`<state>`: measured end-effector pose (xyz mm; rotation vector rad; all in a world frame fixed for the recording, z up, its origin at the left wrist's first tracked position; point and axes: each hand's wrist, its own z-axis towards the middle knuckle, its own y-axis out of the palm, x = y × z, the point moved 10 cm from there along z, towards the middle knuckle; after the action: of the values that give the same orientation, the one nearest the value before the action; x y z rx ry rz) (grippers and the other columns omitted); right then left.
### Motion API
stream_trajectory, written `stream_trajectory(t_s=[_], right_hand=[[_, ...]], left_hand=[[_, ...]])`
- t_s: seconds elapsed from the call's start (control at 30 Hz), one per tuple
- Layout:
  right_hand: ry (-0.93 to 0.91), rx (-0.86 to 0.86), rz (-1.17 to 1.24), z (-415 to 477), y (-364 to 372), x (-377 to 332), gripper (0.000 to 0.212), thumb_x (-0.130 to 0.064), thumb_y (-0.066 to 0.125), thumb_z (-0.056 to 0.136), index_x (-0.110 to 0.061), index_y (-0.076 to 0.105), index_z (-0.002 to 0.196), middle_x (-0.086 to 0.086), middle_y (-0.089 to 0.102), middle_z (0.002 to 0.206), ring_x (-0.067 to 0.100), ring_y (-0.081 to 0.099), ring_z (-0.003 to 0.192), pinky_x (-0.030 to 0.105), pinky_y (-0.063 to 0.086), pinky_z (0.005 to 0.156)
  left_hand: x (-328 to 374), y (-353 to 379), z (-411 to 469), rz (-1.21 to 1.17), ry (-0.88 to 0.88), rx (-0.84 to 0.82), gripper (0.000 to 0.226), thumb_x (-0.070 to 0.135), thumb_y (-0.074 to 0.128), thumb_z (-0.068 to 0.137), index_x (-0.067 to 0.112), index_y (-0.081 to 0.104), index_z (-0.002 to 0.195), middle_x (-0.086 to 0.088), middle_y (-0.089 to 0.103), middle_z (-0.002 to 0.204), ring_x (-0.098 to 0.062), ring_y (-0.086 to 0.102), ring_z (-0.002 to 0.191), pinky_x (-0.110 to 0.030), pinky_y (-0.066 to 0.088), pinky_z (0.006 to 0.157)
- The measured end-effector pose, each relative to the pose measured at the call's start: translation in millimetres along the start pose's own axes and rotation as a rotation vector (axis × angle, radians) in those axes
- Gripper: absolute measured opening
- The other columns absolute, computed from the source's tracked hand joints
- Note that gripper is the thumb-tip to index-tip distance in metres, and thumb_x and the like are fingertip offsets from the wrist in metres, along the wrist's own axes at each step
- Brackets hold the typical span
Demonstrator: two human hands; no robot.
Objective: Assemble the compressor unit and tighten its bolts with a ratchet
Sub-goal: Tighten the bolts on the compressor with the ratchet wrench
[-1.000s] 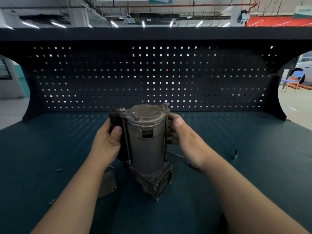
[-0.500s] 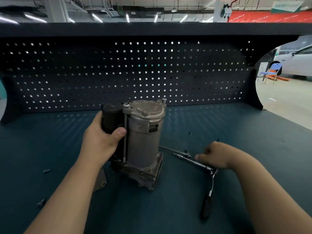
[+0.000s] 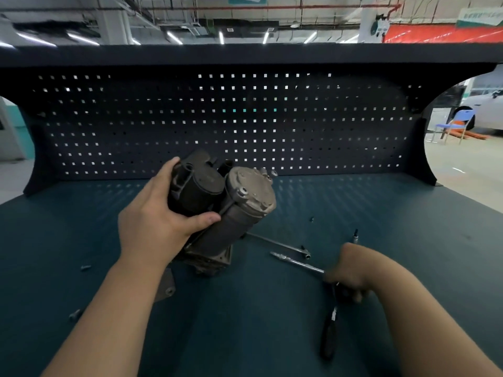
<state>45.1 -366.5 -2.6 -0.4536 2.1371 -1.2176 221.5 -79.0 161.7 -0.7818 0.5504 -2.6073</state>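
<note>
The compressor unit (image 3: 246,205), a grey metal cylinder joined to a black motor housing, leans to the right on the dark green bench, its base on the surface. My left hand (image 3: 155,221) grips the black housing, thumb across its front. Long bolts run down the cylinder's side. To the right, the ratchet (image 3: 296,263) lies on the bench with a chrome extension bar pointing left and a black handle (image 3: 328,336) pointing toward me. My right hand (image 3: 351,273), blurred, curls its fingers over the ratchet where bar and handle meet.
A long thin bolt (image 3: 277,243) lies just behind the ratchet bar. A small bit (image 3: 355,235) and a screw (image 3: 312,219) sit farther back. A metal bracket (image 3: 166,287) lies under my left forearm, with loose screws (image 3: 85,267) to the left. A black pegboard (image 3: 245,123) walls the bench's back.
My right hand left the compressor, dropped to the bench at the right and closed over the ratchet. My left hand tipped the upright compressor over to the right.
</note>
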Motion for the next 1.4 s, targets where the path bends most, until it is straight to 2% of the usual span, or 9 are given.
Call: stream_trajectory(t_s=[0.17, 0.3, 0.4, 0.53, 0.67, 0.8, 1.13, 1.2, 1.4], right_hand=[[-0.106, 0.205, 0.303, 12.2, -16.6, -4.8, 0.026, -0.026, 0.064, 0.077, -0.008, 0.056, 0.059, 0.002, 0.058, 0.044, 0.018, 0.050, 0.039, 0.020, 0.040, 0.042], [-0.107, 0.089, 1.014, 21.0, -1.3, -3.3, 0.020, -0.017, 0.059, 0.087, -0.008, 0.051, 0.071, 0.001, 0.042, 0.046, 0.016, 0.042, 0.040, 0.030, 0.050, 0.050], [-0.126, 0.041, 1.235, 26.0, 3.0, -9.3, 0.022, -0.014, 0.050, 0.092, -0.008, 0.054, 0.072, 0.003, 0.050, 0.050, 0.016, 0.050, 0.040, 0.030, 0.050, 0.046], [-0.189, 0.143, 1.327, 28.4, -8.9, -7.9, 0.014, -0.009, 0.046, 0.092, -0.002, 0.055, 0.085, 0.007, 0.054, 0.056, 0.020, 0.047, 0.040, 0.030, 0.045, 0.043], [-0.263, 0.220, 1.323, 22.9, -26.9, -4.3, 0.017, -0.007, 0.046, 0.088, -0.006, 0.062, 0.096, 0.005, 0.050, 0.055, 0.015, 0.029, 0.035, 0.020, 0.028, 0.037], [-0.347, 0.176, 1.231, 13.6, -35.9, -7.0, 0.017, -0.010, 0.049, 0.090, -0.007, 0.059, 0.077, 0.008, 0.047, 0.057, 0.015, 0.025, 0.033, 0.020, 0.025, 0.037], [-0.243, -0.025, 1.374, 24.0, -1.6, -11.4, 0.014, -0.011, 0.045, 0.089, -0.005, 0.056, 0.084, 0.003, 0.044, 0.051, 0.010, 0.021, 0.027, 0.017, 0.024, 0.030], [-0.217, -0.055, 1.375, 23.8, 6.3, -14.0, 0.011, -0.011, 0.046, 0.087, -0.006, 0.056, 0.085, 0.003, 0.044, 0.050, 0.010, 0.021, 0.027, 0.016, 0.024, 0.029], [-0.158, -0.139, 1.379, 22.0, 20.8, -21.6, 0.017, -0.023, 0.059, 0.061, -0.012, 0.052, 0.072, 0.004, 0.032, 0.055, 0.009, 0.020, 0.027, 0.015, 0.019, 0.031]], left_hand=[[15.9, 12.7, 4.5, 0.006, 0.141, -0.068, 0.102, 0.084, 0.052, 0.047, 0.039, 0.035, 0.137, 0.001, 0.063, 0.125, -0.027, 0.059, 0.113, -0.042, 0.047, 0.085], [2.6, 23.0, 22.1, -0.017, 0.048, -0.137, 0.103, 0.084, 0.052, 0.044, 0.045, 0.032, 0.136, 0.003, 0.060, 0.131, -0.028, 0.056, 0.117, -0.040, 0.043, 0.088], [-5.2, 23.3, 31.5, 0.059, 0.036, -0.134, 0.109, 0.092, 0.053, 0.050, 0.037, 0.036, 0.142, 0.002, 0.060, 0.131, -0.029, 0.057, 0.116, -0.040, 0.045, 0.085], [2.4, 37.3, 38.7, 0.280, 0.161, -0.210, 0.111, 0.092, 0.034, 0.048, 0.037, 0.034, 0.144, 0.005, 0.060, 0.128, -0.024, 0.057, 0.114, -0.035, 0.043, 0.077], [3.1, 81.5, 32.7, 0.620, 0.353, -0.487, 0.121, 0.096, 0.008, 0.044, 0.038, 0.010, 0.150, 0.013, 0.040, 0.145, -0.014, 0.043, 0.127, -0.030, 0.036, 0.078], [-1.1, 117.6, 16.8, 0.784, 0.517, -0.664, 0.110, 0.095, 0.025, 0.060, 0.034, 0.007, 0.150, 0.012, 0.035, 0.149, -0.015, 0.041, 0.128, -0.029, 0.040, 0.089], [3.2, 127.7, 18.6, 0.734, 0.618, -0.649, 0.103, 0.093, 0.031, 0.058, 0.038, 0.017, 0.145, 0.017, 0.042, 0.139, -0.012, 0.035, 0.122, -0.029, 0.036, 0.086], [5.7, 124.7, 16.5, 0.729, 0.627, -0.635, 0.105, 0.092, 0.028, 0.057, 0.036, 0.020, 0.145, 0.016, 0.041, 0.139, -0.014, 0.034, 0.122, -0.031, 0.033, 0.094], [7.6, 122.2, 14.5, 0.734, 0.622, -0.617, 0.108, 0.091, 0.026, 0.055, 0.034, 0.019, 0.145, 0.011, 0.038, 0.142, -0.017, 0.037, 0.123, -0.035, 0.029, 0.099]])
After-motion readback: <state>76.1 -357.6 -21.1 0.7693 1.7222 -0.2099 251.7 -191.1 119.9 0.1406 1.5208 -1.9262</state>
